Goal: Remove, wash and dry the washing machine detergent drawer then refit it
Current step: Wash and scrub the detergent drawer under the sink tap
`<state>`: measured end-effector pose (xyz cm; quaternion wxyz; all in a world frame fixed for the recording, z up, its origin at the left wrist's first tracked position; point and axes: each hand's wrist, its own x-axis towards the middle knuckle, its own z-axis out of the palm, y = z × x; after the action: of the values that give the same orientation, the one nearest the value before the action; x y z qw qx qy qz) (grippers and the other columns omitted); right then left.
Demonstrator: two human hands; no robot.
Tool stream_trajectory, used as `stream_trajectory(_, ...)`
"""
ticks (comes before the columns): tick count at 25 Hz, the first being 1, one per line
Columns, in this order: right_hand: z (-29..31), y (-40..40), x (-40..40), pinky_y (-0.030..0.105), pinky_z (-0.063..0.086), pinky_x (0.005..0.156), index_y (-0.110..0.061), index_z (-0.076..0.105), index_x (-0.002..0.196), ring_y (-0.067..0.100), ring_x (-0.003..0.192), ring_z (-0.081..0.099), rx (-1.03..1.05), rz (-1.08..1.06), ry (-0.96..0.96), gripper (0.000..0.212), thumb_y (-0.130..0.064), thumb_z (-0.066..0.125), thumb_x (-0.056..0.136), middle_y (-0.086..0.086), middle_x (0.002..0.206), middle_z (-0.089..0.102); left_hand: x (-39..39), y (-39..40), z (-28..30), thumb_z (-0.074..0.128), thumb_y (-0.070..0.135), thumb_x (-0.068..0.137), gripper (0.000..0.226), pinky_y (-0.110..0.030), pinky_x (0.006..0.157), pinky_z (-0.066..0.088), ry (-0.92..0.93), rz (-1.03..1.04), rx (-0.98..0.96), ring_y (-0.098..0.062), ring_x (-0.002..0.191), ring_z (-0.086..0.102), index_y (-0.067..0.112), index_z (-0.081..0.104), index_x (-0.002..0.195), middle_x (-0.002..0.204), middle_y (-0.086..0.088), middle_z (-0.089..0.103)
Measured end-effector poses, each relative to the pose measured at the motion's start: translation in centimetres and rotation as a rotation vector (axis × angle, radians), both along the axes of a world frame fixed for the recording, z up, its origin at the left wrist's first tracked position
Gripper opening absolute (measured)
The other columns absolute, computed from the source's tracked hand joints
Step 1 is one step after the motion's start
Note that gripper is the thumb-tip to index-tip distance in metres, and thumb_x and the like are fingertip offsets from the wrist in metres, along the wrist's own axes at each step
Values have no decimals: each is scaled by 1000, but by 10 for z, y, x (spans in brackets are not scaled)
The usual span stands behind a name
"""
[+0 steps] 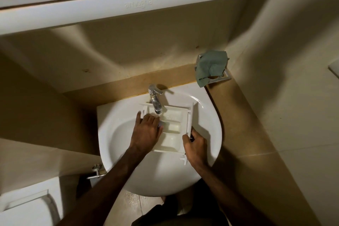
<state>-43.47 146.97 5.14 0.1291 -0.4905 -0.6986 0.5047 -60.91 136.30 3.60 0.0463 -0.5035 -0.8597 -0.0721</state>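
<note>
Item 1. White ceramic wash basin, rounded front, centre of the frame. It serves as the washing station; the drawer lies across its upper bowl.

Item 2. White moulded-plastic detergent drawer, rectangular, open side up, centre of the frame just below the tap. Several compartments divided by thin walls: a broad tray at the top, smaller pockets beneath. A flat front panel runs down its right edge, with small tabs at the lower right corner. Surfaces look pale and glossy, apparently wet. Handling, as a judgement: light, stiff and hollow; likely slippery when wet and soapy; thin dividers and corner tabs are the breakable parts. Best taken by the sturdy front panel and the opposite side wall, not by the inner partitions.

Item 3. Left hand, centre left, laid palm down with fingers loosely spread over the drawer's left side. Something small and greyish shows under the fingertips; whether it is held cannot be told.

Item 4. Right hand, centre right, curled around the front panel, thumb and fingers pinching it.

Item 5. Grey-green crumpled cloth, upper right, draped over a white holder on the ledge, well apart from the drawer; probably for drying.

Item 6. Chrome mixer tap, top of the basin, spout over the drawer's top tray.
</note>
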Motion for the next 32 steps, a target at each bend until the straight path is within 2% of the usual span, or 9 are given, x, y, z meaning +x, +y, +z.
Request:
stream_trajectory(3, -2, -10, -11, 39, 62, 81, -30, 65, 136, 16, 84, 72, 44, 53, -37, 56, -41, 55, 81, -4, 95, 78, 2, 14, 3, 49, 29, 100, 26, -47, 99, 48, -64, -101, -189, -30, 88, 70, 13, 70, 102, 103, -8, 71)
stream_trajectory(6, -4, -13, -14, 39, 62, 78, -32, 65, 135, 16, 79, 71, 54, 36, -37, 55, -41, 55, 82, -6, 89, 77, 13, 28, 6, 49, 14, 91, 34, -40, 86, 53, -265, -193, -143, -31, 102, 69, 14, 67, 119, 122, -10, 69)
stream_trajectory(9, -9, -6, -9, 40, 62, 78, -30, 70, 128, 12, 77, 71, 24, 9, -25, 42, -28, 60, 87, -9, 88, 76, 17, 29, 4, 60, 14, 90, 37, -42, 91, 51, -194, -120, -167, -29, 111, 66, 13, 62, 127, 128, -10, 68)
stream_trajectory(12, -11, -3, -6, 42, 63, 77, -31, 70, 123, 11, 78, 71, 16, 0, -21, 41, -33, 58, 84, -10, 91, 77, 10, 22, 17, 75, 27, 82, 12, -33, 67, 53, -77, 83, -255, -27, 72, 70, 16, 73, 84, 79, -7, 75)
stream_trajectory(14, -12, -4, -9, 38, 63, 78, -29, 70, 125, 8, 79, 70, 27, 10, -18, 40, -29, 60, 86, -11, 92, 76, 6, 24, 20, 82, 28, 75, 15, -28, 55, 51, -38, 170, -269, -25, 58, 69, 16, 74, 71, 64, -4, 72)
stream_trajectory(18, -12, -4, -11, 39, 62, 77, -27, 72, 124, 14, 77, 70, 31, 16, -26, 39, -28, 61, 86, -8, 85, 76, 12, 42, 19, 62, 14, 91, 27, -38, 77, 55, -349, 41, -90, -34, 87, 71, 19, 77, 113, 99, -11, 78)
stream_trajectory(24, -22, -1, -12, 43, 62, 72, -27, 73, 115, 17, 73, 70, -4, -2, -24, 38, -37, 57, 82, -9, 77, 73, 34, 51, 12, 56, 16, 96, 43, -46, 103, 44, -287, -18, -72, -31, 109, 65, 10, 55, 138, 122, -13, 70)
stream_trajectory(29, -31, -2, -13, 44, 60, 85, -19, 75, 117, 25, 89, 72, -116, 20, -33, 30, -27, 54, 96, 1, 93, 77, 49, 53, 18, 57, 24, 91, 32, -47, 110, 37, -268, 33, -66, -27, 101, 68, 18, 70, 120, 102, -8, 76)
stream_trajectory(32, -27, -7, -19, 31, 53, 79, -13, 74, 112, 14, 80, 66, -161, 74, -16, 25, -16, 53, 99, -5, 89, 73, 50, 43, 12, 64, 27, 91, 44, -55, 114, 36, -203, 159, -100, -31, 117, 64, 11, 61, 132, 123, -13, 71)
